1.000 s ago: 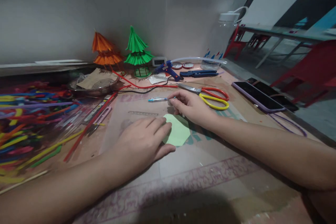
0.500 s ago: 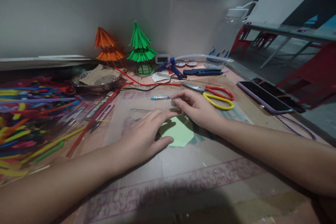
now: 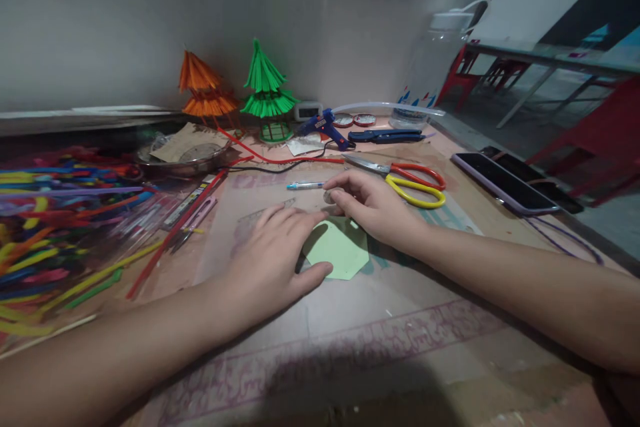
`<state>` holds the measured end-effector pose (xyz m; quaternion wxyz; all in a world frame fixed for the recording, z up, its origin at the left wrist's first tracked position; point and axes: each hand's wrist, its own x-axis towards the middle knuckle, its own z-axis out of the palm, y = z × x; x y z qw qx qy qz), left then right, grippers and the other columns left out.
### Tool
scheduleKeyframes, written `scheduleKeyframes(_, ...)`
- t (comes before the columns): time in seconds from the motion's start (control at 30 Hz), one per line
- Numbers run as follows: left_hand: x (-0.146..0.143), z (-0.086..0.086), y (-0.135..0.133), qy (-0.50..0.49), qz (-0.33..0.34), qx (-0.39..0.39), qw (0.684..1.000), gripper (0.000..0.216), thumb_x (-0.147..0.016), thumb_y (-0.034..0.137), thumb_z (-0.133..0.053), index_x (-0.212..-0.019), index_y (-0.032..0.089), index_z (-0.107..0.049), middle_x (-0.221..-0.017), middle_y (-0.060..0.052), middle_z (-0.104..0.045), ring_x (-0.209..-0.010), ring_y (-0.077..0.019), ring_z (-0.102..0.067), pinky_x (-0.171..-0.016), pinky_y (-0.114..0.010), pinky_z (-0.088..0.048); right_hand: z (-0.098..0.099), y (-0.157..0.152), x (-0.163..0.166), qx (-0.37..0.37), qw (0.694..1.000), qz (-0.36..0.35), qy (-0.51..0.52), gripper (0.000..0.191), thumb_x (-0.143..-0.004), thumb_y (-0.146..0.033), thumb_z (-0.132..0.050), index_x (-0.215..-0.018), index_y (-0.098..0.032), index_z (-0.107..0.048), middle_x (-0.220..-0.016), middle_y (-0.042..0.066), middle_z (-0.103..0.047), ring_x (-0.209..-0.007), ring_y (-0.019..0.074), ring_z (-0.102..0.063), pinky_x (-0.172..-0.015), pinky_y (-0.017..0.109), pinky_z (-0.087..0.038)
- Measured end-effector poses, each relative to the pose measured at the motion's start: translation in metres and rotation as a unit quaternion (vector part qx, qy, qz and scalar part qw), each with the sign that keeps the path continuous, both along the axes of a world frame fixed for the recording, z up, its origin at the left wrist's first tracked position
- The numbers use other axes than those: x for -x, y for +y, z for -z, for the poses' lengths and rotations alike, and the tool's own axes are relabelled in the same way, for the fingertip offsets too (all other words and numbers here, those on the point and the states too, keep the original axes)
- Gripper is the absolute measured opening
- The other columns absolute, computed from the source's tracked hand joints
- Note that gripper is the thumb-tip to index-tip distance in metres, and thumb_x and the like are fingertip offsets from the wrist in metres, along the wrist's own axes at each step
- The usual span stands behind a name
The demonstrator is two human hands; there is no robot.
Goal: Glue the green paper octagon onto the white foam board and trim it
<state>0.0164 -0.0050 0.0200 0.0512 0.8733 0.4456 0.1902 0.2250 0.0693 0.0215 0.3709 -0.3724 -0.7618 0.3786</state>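
Observation:
A light green paper piece (image 3: 340,253) with several straight-cut sides lies flat in front of me. My left hand (image 3: 280,247) rests at its left edge, fingers stretched and thumb apart on the near side. A clear ruler (image 3: 267,209) sticks out partly from behind these fingers. At the far right edge of the paper is my right hand (image 3: 367,203), its thumb and index finger pinched around a small greyish thing I cannot make out. Just beyond those fingertips lies a light blue-tipped pen (image 3: 305,185). Scissors (image 3: 410,183) with red and yellow handles lie behind my right hand.
Coloured pipe cleaners (image 3: 45,227) heap up at left, near a metal bowl (image 3: 185,167). Orange (image 3: 207,87) and green (image 3: 270,90) tower models stand by the wall, with a blue glue gun (image 3: 325,125), pliers (image 3: 387,136) and a water bottle (image 3: 425,73). A phone (image 3: 500,180) lies at right.
The ruler now slants, its far right end turned up and away. My left fingers have spread slightly. My right hand and the green paper stay almost in place.

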Motion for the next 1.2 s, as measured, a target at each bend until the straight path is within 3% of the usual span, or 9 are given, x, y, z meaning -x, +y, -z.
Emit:
scheduleKeyframes(0.23, 0.001, 0.004, 0.001, -0.112, 0.038, 0.068, 0.991, 0.055, -0.093, 0.026, -0.068, -0.144, 0.025, -0.047, -0.143, -0.011, -0.058, -0.132, -0.0287, -0.056, -0.110, -0.050, -0.049, 0.000, 0.001, -0.001, -0.011, 1.000, 0.000, 0.007, 0.017, -0.096, -0.029, -0.057, -0.109, -0.020, -0.064, -0.091, 0.002, -0.070, -0.078, 0.0159, -0.065, -0.072, 0.031, -0.053)
scheduleKeyframes(0.4, 0.001, 0.008, 0.003, -0.178, 0.056, 0.052, 0.981, 0.051, -0.098, 0.012, -0.052, -0.145, 0.030, -0.045, -0.141, -0.008, -0.053, -0.130, -0.0209, -0.056, -0.108, -0.041, -0.052, -0.003, 0.000, -0.002, -0.022, 0.999, -0.020, 0.029, 0.017, -0.096, -0.030, -0.059, -0.107, -0.020, -0.064, -0.094, 0.003, -0.070, -0.082, 0.0164, -0.065, -0.074, 0.031, -0.052)
scheduleKeyframes(0.6, 0.004, 0.009, 0.014, -0.194, 0.017, 0.027, 0.980, 0.051, -0.096, 0.010, -0.054, -0.143, 0.027, -0.046, -0.141, -0.008, -0.054, -0.122, -0.0200, -0.060, -0.099, -0.036, -0.057, -0.003, -0.003, -0.002, -0.030, 0.998, -0.043, 0.036, 0.015, -0.096, -0.028, -0.058, -0.108, -0.021, -0.063, -0.098, 0.004, -0.071, -0.086, 0.0174, -0.066, -0.076, 0.031, -0.052)
scheduleKeyframes(0.7, 0.008, 0.007, 0.012, -0.168, 0.002, -0.013, 0.986, 0.049, -0.098, 0.013, -0.055, -0.145, 0.023, -0.045, -0.141, -0.011, -0.054, -0.125, -0.0234, -0.058, -0.102, -0.043, -0.054, -0.001, -0.003, -0.002, -0.024, 1.000, -0.014, 0.012, 0.017, -0.096, -0.030, -0.057, -0.109, -0.020, -0.063, -0.097, 0.005, -0.071, -0.087, 0.0183, -0.066, -0.076, 0.033, -0.052)
scheduleKeyframes(0.8, 0.010, 0.001, -0.001, -0.071, 0.038, -0.066, 0.995, 0.019, -0.102, 0.020, -0.053, -0.118, 0.021, -0.063, -0.122, -0.009, -0.065, -0.117, -0.0281, -0.060, -0.099, -0.051, -0.052, 0.000, -0.002, -0.002, -0.024, 0.999, 0.014, -0.041, 0.018, -0.095, -0.030, -0.057, -0.108, -0.019, -0.064, -0.093, 0.004, -0.070, -0.082, 0.0183, -0.064, -0.074, 0.033, -0.051)
scheduleKeyframes(0.9, 0.006, -0.002, -0.018, 0.022, 0.121, -0.086, 0.989, 0.024, -0.105, 0.017, -0.045, -0.108, 0.019, -0.068, -0.108, -0.009, -0.071, -0.101, -0.0264, -0.064, -0.088, -0.046, -0.053, -0.001, -0.001, -0.003, -0.043, 0.997, 0.015, -0.058, 0.019, -0.095, -0.030, -0.056, -0.107, -0.018, -0.065, -0.090, 0.004, -0.069, -0.078, 0.0176, -0.062, -0.070, 0.032, -0.049)
scheduleKeyframes(1.0, 0.000, -0.001, -0.028, 0.053, 0.132, -0.098, 0.985, 0.027, -0.106, 0.020, -0.043, -0.113, 0.015, -0.069, -0.104, -0.010, -0.073, -0.095, -0.0262, -0.065, -0.084, -0.045, -0.055, -0.003, -0.002, -0.005, -0.070, 0.995, 0.014, -0.075, 0.022, -0.095, -0.030, -0.055, -0.108, -0.017, -0.065, -0.089, 0.004, -0.068, -0.073, 0.0162, -0.059, -0.065, 0.030, -0.046)
scheduleKeyframes(1.07, -0.003, 0.002, -0.030, 0.069, 0.129, -0.102, 0.984, 0.028, -0.107, 0.022, -0.043, -0.117, 0.013, -0.068, -0.108, -0.010, -0.074, -0.093, -0.0268, -0.065, -0.082, -0.046, -0.056, -0.007, -0.004, -0.005, -0.072, 0.994, -0.002, -0.087, 0.021, -0.094, -0.031, -0.055, -0.106, -0.017, -0.065, -0.088, 0.004, -0.068, -0.072, 0.0158, -0.058, -0.063, 0.029, -0.044)
scheduleKeyframes(1.2, -0.002, 0.007, -0.027, 0.089, 0.147, -0.120, 0.978, 0.030, -0.105, 0.020, -0.045, -0.122, 0.010, -0.067, -0.117, -0.011, -0.074, -0.096, -0.0277, -0.065, -0.082, -0.045, -0.057, -0.019, -0.012, -0.003, -0.032, 0.981, -0.104, -0.161, 0.010, -0.091, -0.026, -0.058, -0.096, -0.019, -0.063, -0.081, 0.001, -0.066, -0.069, 0.0146, -0.058, -0.062, 0.027, -0.042)
